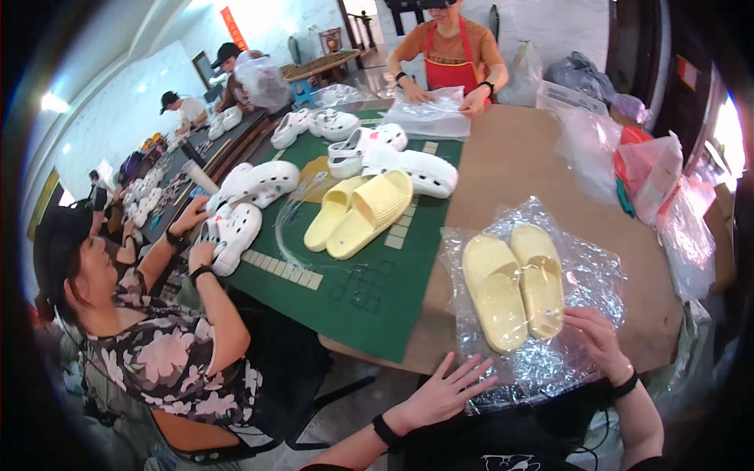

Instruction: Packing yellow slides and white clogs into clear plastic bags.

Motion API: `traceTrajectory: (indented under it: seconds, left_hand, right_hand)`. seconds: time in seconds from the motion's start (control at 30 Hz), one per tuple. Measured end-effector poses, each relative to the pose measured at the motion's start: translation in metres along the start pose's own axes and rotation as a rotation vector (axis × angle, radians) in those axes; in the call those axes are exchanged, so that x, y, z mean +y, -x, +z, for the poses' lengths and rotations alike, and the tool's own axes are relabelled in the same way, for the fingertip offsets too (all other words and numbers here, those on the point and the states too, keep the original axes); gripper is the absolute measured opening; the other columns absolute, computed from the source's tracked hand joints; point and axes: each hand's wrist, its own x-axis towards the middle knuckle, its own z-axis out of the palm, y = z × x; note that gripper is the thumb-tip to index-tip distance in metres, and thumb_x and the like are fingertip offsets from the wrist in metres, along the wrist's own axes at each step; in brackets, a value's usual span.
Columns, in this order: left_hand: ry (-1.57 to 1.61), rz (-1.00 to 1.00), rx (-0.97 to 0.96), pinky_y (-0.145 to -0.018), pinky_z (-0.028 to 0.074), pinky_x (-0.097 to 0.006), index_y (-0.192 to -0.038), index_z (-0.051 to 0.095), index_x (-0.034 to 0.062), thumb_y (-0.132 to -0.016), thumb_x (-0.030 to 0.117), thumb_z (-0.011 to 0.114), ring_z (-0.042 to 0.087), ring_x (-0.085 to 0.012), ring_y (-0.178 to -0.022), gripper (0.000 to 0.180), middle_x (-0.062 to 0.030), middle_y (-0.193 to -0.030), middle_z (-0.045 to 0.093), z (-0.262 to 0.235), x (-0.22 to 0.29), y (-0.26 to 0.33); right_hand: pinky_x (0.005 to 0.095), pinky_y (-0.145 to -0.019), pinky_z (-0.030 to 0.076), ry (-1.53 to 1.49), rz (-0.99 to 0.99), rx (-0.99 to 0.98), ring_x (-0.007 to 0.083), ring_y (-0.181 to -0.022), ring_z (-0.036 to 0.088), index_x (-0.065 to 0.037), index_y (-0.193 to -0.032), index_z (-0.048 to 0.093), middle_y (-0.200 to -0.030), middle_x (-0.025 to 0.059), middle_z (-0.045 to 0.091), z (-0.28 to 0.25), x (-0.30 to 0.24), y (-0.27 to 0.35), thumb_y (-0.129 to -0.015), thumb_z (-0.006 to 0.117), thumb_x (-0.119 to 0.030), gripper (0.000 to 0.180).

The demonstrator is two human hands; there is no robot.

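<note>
A pair of pale yellow slide slippers (495,297) lies side by side on a clear plastic bag (593,271), toes pointing away from me. Glare on the crinkled film makes it hard to tell whether a layer covers them. My left hand (440,396) is open, fingers spread, by the near left edge of the bag. Beside the heel of the right slipper, my right hand (601,343) rests on the film with its fingers stretched out. A second yellow pair (367,216) sits on the green mat (377,306) to the left.
White clogs (412,169) stand along the mat. At left, a co-worker handles a white clog (229,235). Across the brown table (510,149), a person in a red apron touches clear bags (428,114). Plastic bags (652,180) crowd the right edge.
</note>
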Motion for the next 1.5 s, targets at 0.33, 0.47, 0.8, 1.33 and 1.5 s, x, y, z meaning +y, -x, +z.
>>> traceTrajectory:
  seconds: [0.33,0.47,0.8,1.33,1.5]
  left_hand:
    - [0.031,0.132,0.376,-0.119,0.018,-0.047,-0.147,0.041,0.0145,-0.091,0.019,0.058,0.029,-0.0239,-0.145,0.058,-0.0048,-0.157,0.033,0.040,0.002,-0.025]
    - [0.225,0.145,0.454,-0.108,0.041,-0.041,-0.132,0.056,0.0094,-0.093,0.017,0.060,0.052,-0.0234,-0.129,0.040,-0.0059,-0.139,0.055,0.053,-0.002,-0.024]
    - [1.255,-0.381,0.449,-0.086,0.052,-0.028,-0.118,0.061,-0.0002,-0.104,0.017,0.045,0.068,-0.0142,-0.097,0.028,-0.0089,-0.103,0.072,0.024,-0.006,-0.035]
    - [1.396,-0.906,0.602,-0.072,0.058,-0.033,-0.129,0.048,0.0005,-0.094,0.013,0.063,0.066,-0.0207,-0.085,0.041,-0.0139,-0.103,0.064,0.024,0.011,-0.032]
    - [0.076,-0.332,0.710,-0.106,0.034,-0.047,-0.142,0.043,0.0113,-0.083,0.024,0.072,0.045,-0.0302,-0.126,0.067,-0.0140,-0.144,0.041,0.006,0.041,-0.033]
  right_hand:
    - [0.0487,-0.099,0.042,0.564,-0.050,-0.247,0.0388,-0.119,0.053,-0.004,-0.112,0.066,-0.128,0.0183,0.057,-0.031,0.035,0.056,-0.076,0.061,-0.007,0.036]
    - [0.0533,-0.110,0.031,0.564,0.008,-0.409,0.0420,-0.130,0.043,-0.001,-0.134,0.048,-0.141,0.0250,0.045,-0.025,0.040,0.067,-0.077,0.059,-0.018,0.060]
    - [0.0483,-0.111,0.029,-0.194,0.274,0.032,0.0370,-0.136,0.036,-0.003,-0.092,0.071,-0.127,0.0168,0.060,-0.003,0.029,0.035,-0.088,0.060,-0.024,0.024]
    - [0.0273,-0.048,0.027,-0.246,0.666,0.170,0.0049,-0.052,0.039,0.000,-0.057,0.056,-0.053,-0.0043,0.045,0.027,0.093,0.022,-0.088,0.064,-0.017,0.036]
    - [0.0280,-0.044,0.028,-0.199,0.689,0.194,0.0058,-0.047,0.040,0.001,-0.054,0.055,-0.051,-0.0023,0.046,0.030,0.080,0.015,-0.087,0.064,-0.016,0.038]
